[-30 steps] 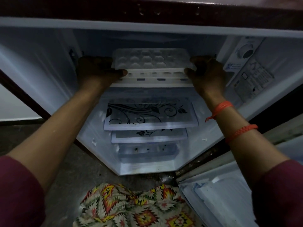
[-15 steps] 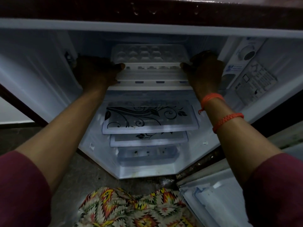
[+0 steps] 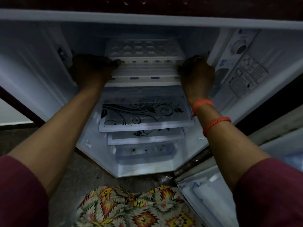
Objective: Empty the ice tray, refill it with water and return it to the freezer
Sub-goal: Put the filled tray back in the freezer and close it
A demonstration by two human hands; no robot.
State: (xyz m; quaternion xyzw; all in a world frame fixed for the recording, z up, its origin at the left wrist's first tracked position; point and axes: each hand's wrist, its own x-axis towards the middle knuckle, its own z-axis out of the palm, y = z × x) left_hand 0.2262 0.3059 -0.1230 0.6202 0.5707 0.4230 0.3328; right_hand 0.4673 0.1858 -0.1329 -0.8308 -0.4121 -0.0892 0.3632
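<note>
Head view: the tray (image 3: 144,48) sits deeper on the freezer shelf (image 3: 144,72) than a second ago, so the return looks nearly done. The left hand (image 3: 91,69) and right hand (image 3: 196,71) are well apart at its front corners. Their fingers are lost in shadow, perhaps still holding. Whether the cells hold water is unreadable.
</note>
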